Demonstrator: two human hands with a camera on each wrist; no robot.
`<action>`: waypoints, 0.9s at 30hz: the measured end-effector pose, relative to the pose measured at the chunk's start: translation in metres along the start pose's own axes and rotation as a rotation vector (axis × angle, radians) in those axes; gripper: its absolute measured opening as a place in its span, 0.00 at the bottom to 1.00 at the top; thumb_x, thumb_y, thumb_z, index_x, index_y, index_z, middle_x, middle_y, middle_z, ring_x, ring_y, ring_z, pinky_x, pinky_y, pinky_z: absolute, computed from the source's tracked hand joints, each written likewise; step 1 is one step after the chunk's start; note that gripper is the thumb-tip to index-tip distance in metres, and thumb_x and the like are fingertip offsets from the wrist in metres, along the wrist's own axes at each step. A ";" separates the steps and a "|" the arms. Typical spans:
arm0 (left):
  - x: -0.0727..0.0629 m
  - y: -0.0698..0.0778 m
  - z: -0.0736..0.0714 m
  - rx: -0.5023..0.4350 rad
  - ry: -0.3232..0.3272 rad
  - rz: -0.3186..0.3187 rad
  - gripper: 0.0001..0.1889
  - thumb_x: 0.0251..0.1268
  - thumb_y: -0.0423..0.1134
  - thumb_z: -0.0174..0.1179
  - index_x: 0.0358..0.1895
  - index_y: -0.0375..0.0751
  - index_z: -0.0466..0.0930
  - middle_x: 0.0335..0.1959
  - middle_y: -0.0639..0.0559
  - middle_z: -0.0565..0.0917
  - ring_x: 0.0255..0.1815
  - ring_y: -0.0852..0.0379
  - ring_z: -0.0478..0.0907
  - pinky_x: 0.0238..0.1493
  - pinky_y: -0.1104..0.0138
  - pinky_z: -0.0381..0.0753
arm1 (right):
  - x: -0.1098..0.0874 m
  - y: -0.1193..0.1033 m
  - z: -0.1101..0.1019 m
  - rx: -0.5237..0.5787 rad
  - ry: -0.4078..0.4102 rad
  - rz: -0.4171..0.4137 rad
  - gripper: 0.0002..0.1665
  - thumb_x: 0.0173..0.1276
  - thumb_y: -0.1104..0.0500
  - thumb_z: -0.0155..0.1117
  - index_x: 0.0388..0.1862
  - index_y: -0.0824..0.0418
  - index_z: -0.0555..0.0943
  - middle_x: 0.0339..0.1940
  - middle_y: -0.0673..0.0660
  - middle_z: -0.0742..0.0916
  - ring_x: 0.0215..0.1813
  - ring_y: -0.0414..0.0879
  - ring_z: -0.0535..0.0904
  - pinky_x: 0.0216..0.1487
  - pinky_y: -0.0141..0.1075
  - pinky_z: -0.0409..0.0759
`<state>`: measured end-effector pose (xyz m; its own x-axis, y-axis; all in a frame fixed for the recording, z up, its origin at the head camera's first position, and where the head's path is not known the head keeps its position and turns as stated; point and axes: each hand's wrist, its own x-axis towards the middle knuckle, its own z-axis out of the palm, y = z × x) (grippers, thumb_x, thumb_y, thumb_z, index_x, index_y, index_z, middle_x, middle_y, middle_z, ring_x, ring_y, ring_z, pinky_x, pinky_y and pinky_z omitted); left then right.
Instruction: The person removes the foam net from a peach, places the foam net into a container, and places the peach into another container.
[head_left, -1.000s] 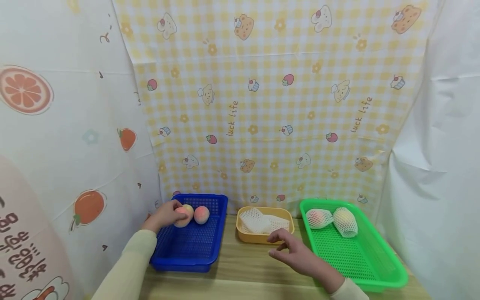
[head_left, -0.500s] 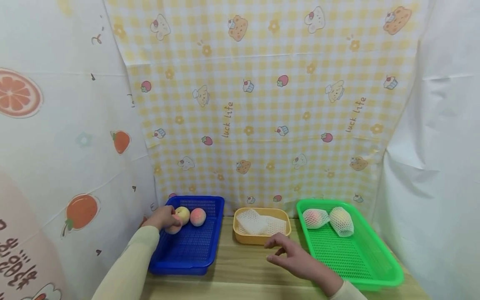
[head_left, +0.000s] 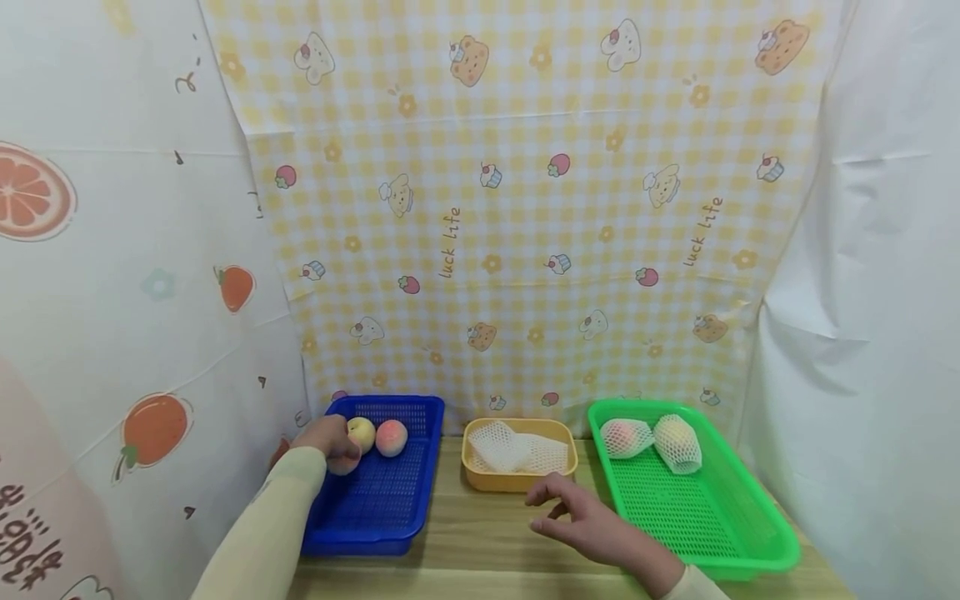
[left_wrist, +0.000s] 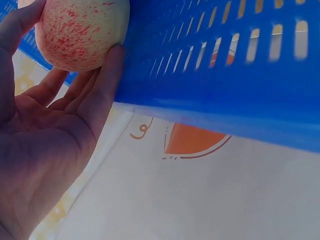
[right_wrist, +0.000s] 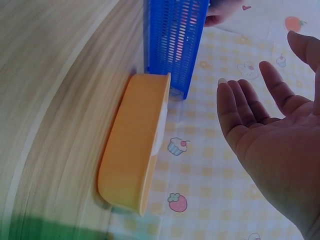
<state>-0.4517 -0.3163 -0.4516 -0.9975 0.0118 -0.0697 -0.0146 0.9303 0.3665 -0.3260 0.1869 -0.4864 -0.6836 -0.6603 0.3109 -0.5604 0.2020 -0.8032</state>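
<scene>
A yellow-and-white checked cloth [head_left: 510, 183], printed with cupcakes, strawberries and small animals, hangs straight ahead of the onlooker, flanked by a white fruit-printed sheet [head_left: 112, 333] on the left and a plain, creased white sheet [head_left: 847, 333] on the right. Below them lies a pale wood-grain table [head_left: 480, 550]. On it, at the right, stands a bright green perforated plastic basket [head_left: 686, 517], rectangular with rounded corners; at the left, a deep blue slotted plastic basket [head_left: 375, 504]; between the two, a small smooth yellow-orange tub [head_left: 510, 482] filled with white foam-net sleeves [head_left: 506, 447]. The right hand [head_left: 585, 521] is poised above the table in front of the tub, its fingers relaxed and parted. The left hand [head_left: 330, 439] reaches into the blue basket and pinches a round peach [head_left: 344, 463] between thumb and fingers; whether this fruit touches the basket floor cannot be told. Its cream skin is densely flecked with red. Just beyond it sit a yellower peach [head_left: 362, 433] and a pink-blushed peach [head_left: 392, 437]. Two net-wrapped fruits [head_left: 678, 442], one pinkish and one yellowish, lie side by side at the green basket's far end.
</scene>
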 end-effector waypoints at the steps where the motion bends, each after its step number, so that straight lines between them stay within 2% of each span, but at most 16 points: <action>1: 0.001 0.000 0.001 0.006 0.001 0.002 0.13 0.61 0.39 0.77 0.38 0.36 0.83 0.35 0.45 0.82 0.36 0.46 0.77 0.42 0.52 0.80 | 0.000 0.000 0.000 -0.002 -0.001 -0.001 0.14 0.85 0.60 0.66 0.64 0.55 0.79 0.62 0.66 0.82 0.63 0.44 0.79 0.59 0.39 0.85; 8: 0.006 -0.005 0.010 0.006 -0.008 -0.002 0.13 0.51 0.34 0.77 0.39 0.36 0.85 0.35 0.46 0.83 0.36 0.44 0.77 0.42 0.53 0.79 | -0.002 -0.001 0.000 0.006 -0.018 0.011 0.13 0.85 0.60 0.66 0.64 0.55 0.79 0.61 0.59 0.83 0.63 0.44 0.79 0.59 0.40 0.85; 11: 0.006 -0.004 0.013 0.005 0.009 -0.002 0.17 0.46 0.31 0.78 0.42 0.35 0.85 0.36 0.45 0.83 0.36 0.44 0.77 0.42 0.55 0.80 | -0.003 -0.003 0.000 0.013 -0.016 0.021 0.13 0.86 0.58 0.66 0.64 0.54 0.79 0.61 0.56 0.83 0.63 0.44 0.79 0.59 0.40 0.85; 15: 0.008 -0.002 0.016 0.030 0.007 -0.006 0.21 0.46 0.28 0.78 0.47 0.31 0.84 0.39 0.43 0.83 0.38 0.44 0.77 0.39 0.58 0.82 | -0.004 -0.003 -0.001 0.023 -0.016 0.027 0.13 0.86 0.56 0.66 0.64 0.55 0.79 0.61 0.56 0.83 0.63 0.45 0.80 0.60 0.41 0.85; 20: 0.013 -0.003 0.022 0.059 -0.016 -0.010 0.19 0.44 0.28 0.77 0.43 0.31 0.84 0.39 0.42 0.83 0.37 0.44 0.78 0.37 0.58 0.83 | -0.005 0.000 0.000 0.031 -0.029 0.025 0.14 0.86 0.57 0.66 0.63 0.60 0.79 0.61 0.56 0.84 0.63 0.45 0.81 0.59 0.40 0.85; 23: 0.018 -0.005 0.025 0.059 -0.022 -0.009 0.18 0.43 0.27 0.78 0.40 0.32 0.84 0.38 0.40 0.82 0.36 0.43 0.79 0.34 0.59 0.83 | -0.005 0.001 0.000 0.036 -0.037 0.030 0.13 0.86 0.57 0.66 0.63 0.59 0.79 0.61 0.56 0.84 0.63 0.45 0.81 0.59 0.39 0.85; 24: 0.024 -0.012 0.029 0.051 -0.019 0.002 0.18 0.43 0.29 0.78 0.40 0.32 0.84 0.39 0.40 0.82 0.35 0.43 0.78 0.32 0.61 0.82 | -0.006 0.001 0.000 0.036 -0.039 0.032 0.13 0.86 0.57 0.66 0.63 0.58 0.79 0.61 0.56 0.84 0.62 0.45 0.81 0.59 0.39 0.85; 27: 0.026 -0.012 0.032 0.051 -0.019 -0.005 0.18 0.43 0.29 0.78 0.40 0.32 0.84 0.39 0.38 0.82 0.35 0.43 0.80 0.27 0.63 0.82 | -0.006 0.001 0.000 0.037 -0.043 0.046 0.12 0.86 0.57 0.66 0.62 0.57 0.80 0.61 0.56 0.84 0.62 0.45 0.81 0.58 0.39 0.85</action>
<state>-0.4749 -0.3158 -0.4873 -0.9959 0.0136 -0.0893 -0.0156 0.9478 0.3185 -0.3226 0.1912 -0.4895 -0.6869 -0.6818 0.2516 -0.5107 0.2064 -0.8346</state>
